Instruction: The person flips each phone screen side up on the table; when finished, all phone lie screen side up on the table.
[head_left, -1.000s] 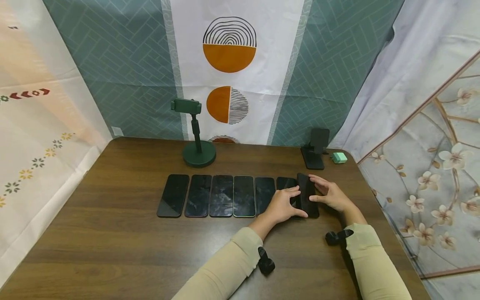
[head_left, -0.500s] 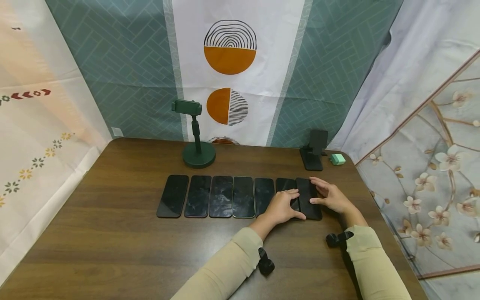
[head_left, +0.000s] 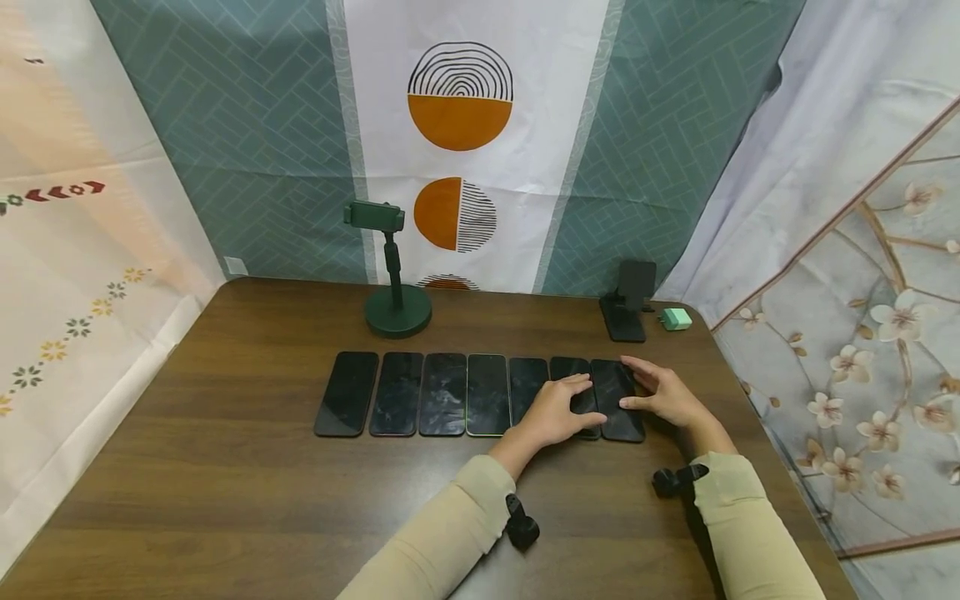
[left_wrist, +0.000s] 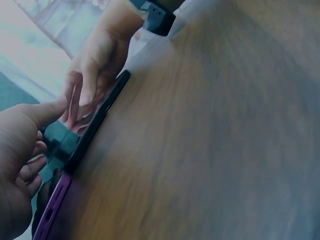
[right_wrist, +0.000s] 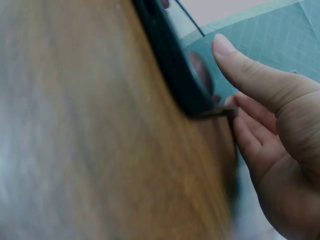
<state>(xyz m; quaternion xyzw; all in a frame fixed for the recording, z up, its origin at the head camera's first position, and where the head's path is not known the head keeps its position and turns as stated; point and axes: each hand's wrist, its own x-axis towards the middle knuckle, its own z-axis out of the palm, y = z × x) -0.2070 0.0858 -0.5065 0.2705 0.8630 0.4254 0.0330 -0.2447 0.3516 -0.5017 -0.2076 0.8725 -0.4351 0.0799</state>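
Several dark smartphones lie flat and screen up in a row; the leftmost phone (head_left: 346, 394) sits a little apart at the top. My left hand (head_left: 553, 412) hovers over the second phone from the right (head_left: 567, 368), its fingers loosely bent and holding nothing. Beside the rightmost phone (head_left: 613, 398) is my right hand (head_left: 663, 398), fingers along its right edge and thumb over the screen. In the right wrist view the thumb stands clear of the phone (right_wrist: 175, 70), with the fingers near its corner. A purple-edged phone (left_wrist: 52, 206) shows below my left hand in the left wrist view.
Behind the row stand a green phone stand (head_left: 397, 310) and a black folding stand (head_left: 624, 320). A mint-green charger plug (head_left: 676, 318) sits near the back right corner of the wooden table (head_left: 247, 483). Patterned curtains enclose the table's back and sides.
The rightmost phone has gone from tilted, its screen dark, to lying flat in line with the others. My left hand has drawn back slightly to the left, away from it.
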